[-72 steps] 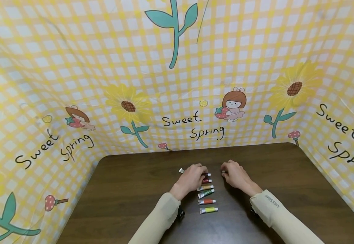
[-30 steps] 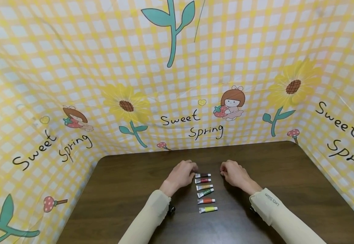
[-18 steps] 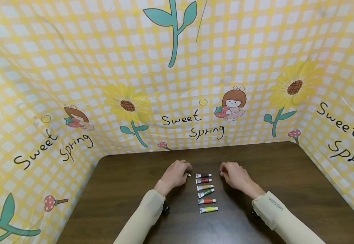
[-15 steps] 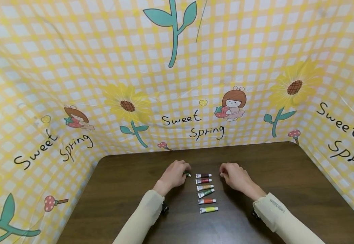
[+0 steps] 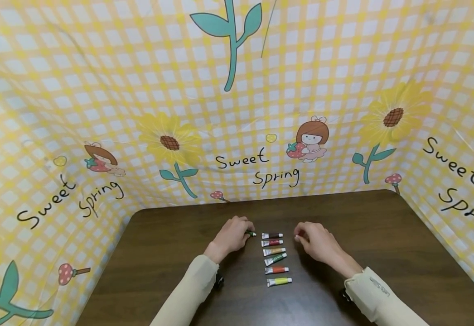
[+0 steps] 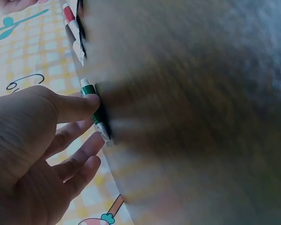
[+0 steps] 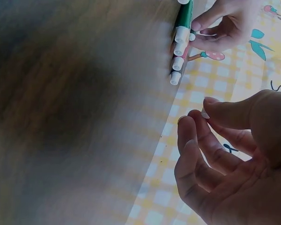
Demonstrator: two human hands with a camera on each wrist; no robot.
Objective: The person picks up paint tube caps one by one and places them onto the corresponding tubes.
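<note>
My left hand pinches a dark green paint tube between thumb and fingers, low over the table left of a column of tubes. The tube's white cap faces the column. My right hand is to the right of the column, fingers loosely bent, thumb tip close to the index finger. A pale spot between those tips in the right wrist view may be a nail; I cannot tell. Between the hands lie a near-black tube, a dark red tube, an ochre tube and a second green tube.
Below them in the column lie an orange-red tube and a yellow tube, caps to the right. They all rest on a dark wooden table. A yellow checked cloth rises along its back and both sides.
My left hand has moved left, off the top of the column, with the green tube turned so its cap points right. My right hand has shifted slightly towards me.
</note>
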